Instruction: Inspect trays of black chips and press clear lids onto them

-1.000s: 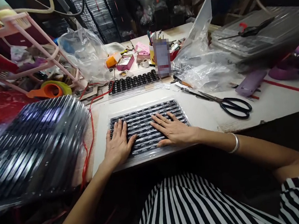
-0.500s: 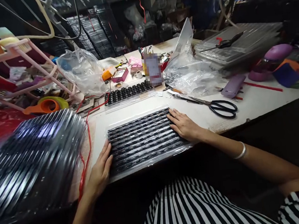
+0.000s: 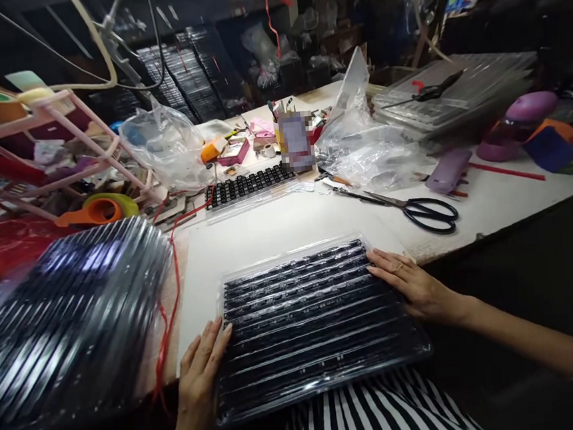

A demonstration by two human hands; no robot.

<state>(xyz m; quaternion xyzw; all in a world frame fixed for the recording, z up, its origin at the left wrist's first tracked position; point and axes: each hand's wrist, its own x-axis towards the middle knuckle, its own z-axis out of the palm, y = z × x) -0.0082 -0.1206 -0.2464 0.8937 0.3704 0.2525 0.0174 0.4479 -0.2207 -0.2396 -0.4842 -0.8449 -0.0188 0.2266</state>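
In front of me a clear plastic tray [image 3: 306,330] with long ridged rows over dark contents tilts down past the table's near edge toward my striped top. My left hand [image 3: 197,373] holds its left rim, fingers pressed along the side. On the right rim lies my right hand [image 3: 407,281], its fingers over the upper right corner and its thumb hidden. Beyond the tray, a strip of small black pieces [image 3: 248,185] lies in clear plastic. Black-handled scissors [image 3: 429,214] rest to the right with the blades pointing left.
A tall stack of similar ridged trays [image 3: 74,314] stands at my left, beside a red cord [image 3: 174,305]. Behind it is a pink rack [image 3: 84,139] with tape rolls. Clear plastic bags [image 3: 371,147] and a purple bottle [image 3: 519,121] are on the right of the white table [image 3: 267,227].
Both hands have drawn the tray toward my body, so its near part now hangs over the table edge. My right hand has moved right and nearer with its corner.
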